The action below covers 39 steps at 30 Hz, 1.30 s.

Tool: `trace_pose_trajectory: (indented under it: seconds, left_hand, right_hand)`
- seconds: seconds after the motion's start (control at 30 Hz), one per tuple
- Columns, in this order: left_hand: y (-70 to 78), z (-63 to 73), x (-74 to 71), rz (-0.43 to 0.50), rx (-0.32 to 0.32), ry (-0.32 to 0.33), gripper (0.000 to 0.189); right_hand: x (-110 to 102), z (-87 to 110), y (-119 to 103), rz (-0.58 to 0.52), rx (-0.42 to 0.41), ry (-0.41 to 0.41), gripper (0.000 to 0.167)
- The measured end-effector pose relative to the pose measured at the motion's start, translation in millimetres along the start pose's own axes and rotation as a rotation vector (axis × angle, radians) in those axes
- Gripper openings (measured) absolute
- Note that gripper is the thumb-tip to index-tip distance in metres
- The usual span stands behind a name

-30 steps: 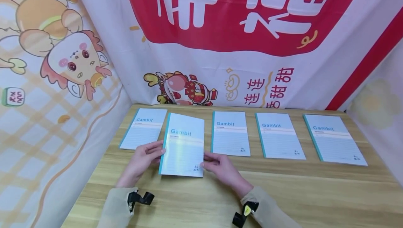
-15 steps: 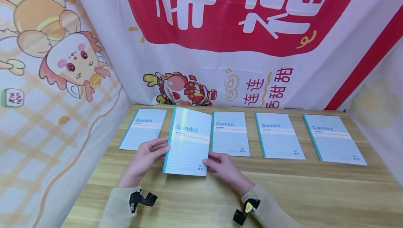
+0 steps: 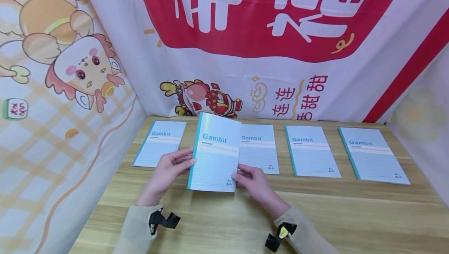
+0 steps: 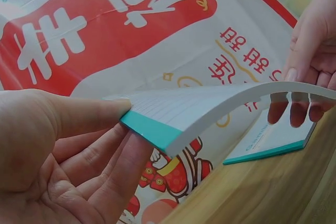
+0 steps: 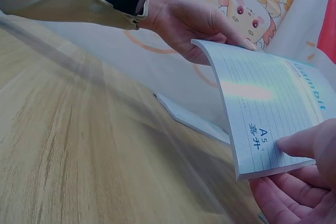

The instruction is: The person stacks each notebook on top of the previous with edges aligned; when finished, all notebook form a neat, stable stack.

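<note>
A light blue notebook (image 3: 215, 156) with a teal spine and the word Gambit on its cover is held up over the table between both hands. My left hand (image 3: 172, 170) pinches its spine edge, thumb on the cover and fingers beneath. On the opposite side my right hand (image 3: 255, 182) grips the lower right edge, thumb near the A5 print in the right wrist view. The held notebook (image 4: 210, 106) bows upward between the hands in the left wrist view. Behind it, another notebook (image 3: 258, 150) lies on the table, partly covered by it in the head view.
More matching notebooks lie in a row along the back: one at the left (image 3: 159, 145), then a notebook right of centre (image 3: 312, 152) and a far-right notebook (image 3: 373, 156). The wooden table (image 3: 315, 219) ends at a printed cloth backdrop (image 3: 217, 63).
Both hands have carried the notebook to the right and a little away from me, up off the table. It now overlaps the middle notebook in the head view. The other notebooks stay put.
</note>
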State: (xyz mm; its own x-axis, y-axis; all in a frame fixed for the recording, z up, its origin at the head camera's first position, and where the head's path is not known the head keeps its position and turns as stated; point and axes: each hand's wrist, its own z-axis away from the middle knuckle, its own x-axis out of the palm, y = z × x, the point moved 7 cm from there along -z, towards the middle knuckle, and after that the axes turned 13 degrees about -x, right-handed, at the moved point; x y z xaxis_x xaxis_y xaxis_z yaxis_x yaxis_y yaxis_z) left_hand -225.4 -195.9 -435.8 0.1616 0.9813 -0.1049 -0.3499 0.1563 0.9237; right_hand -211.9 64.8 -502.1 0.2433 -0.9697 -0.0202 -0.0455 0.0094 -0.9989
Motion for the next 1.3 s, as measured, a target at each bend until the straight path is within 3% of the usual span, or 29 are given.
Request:
trace_pose_trajectory:
  seconds: [0.37,0.6,0.87,1.3]
  left_hand:
    - [1.7,-12.1,11.3,-0.008,0.019,0.036,0.046]
    - [-0.3,-22.7,23.8,0.012,-0.007,0.091,0.039]
    - [-3.3,-33.7,35.9,0.017,0.001,0.110,0.037]
    - [-14.9,-45.6,53.9,0.052,0.017,0.040,0.045]
  right_hand:
    - [-25,2.6,-3,0.078,0.028,0.116,0.058]
    - [-44,2.5,-3,0.034,0.036,0.184,0.055]
    - [-62,3.2,-6,0.005,0.045,0.185,0.054]
    - [-88,1.7,-18,0.021,-0.024,0.158,0.055]
